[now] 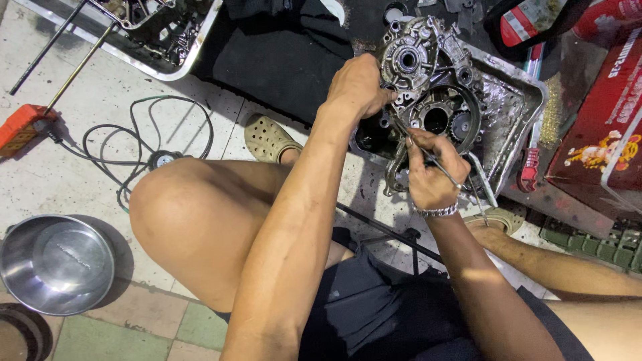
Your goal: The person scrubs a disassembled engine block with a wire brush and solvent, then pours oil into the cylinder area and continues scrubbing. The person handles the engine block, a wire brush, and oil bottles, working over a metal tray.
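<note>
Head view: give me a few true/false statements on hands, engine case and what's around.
1. The left hand rests on the engine case. True.
2. The right hand is empty. False: it holds a thin tool against the case.
3. The engine case sits on a wooden bench. False: it sits in a metal tray on the floor.
4. A steel bowl stands on the floor tiles. True.
5. The right wrist wears a chain bracelet. True.

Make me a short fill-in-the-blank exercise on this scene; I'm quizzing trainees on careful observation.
1. The left hand steadies the engine case, which stands in a metal ____.
2. The right hand holds a thin ____ against the case.
3. A chain ____ circles the right wrist.
4. A steel ____ sits on the floor at lower left.

Missing words: tray; tool; bracelet; bowl
</note>
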